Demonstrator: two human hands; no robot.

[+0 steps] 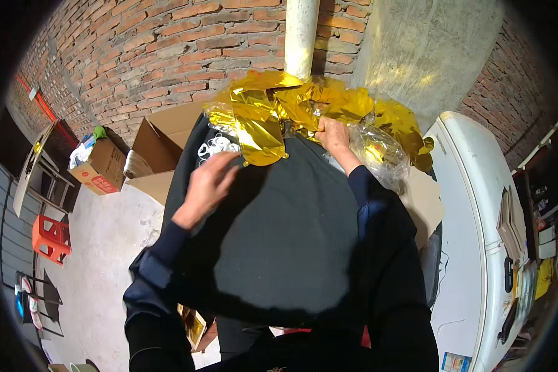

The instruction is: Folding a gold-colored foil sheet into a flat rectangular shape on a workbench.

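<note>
Foil point(260, 133), bright gold, mirror-shiny, crumpled, in overlapping thin pieces, lies heaped along the far edge of the black cloth point(279, 235). Estimate: very light, limp, slippery, easily creased or torn; best pinched singly by a flat margin. From where I stand: right hand point(334, 134), at the cloth's far edge, closed on foil; left hand point(206, 185), fingers loosely parted, nothing visibly held, over the cloth's far-left part near white loops point(218, 147).

Creased gold foil pieces point(260, 131) lie heaped far back on black cloth point(285, 232).
</note>
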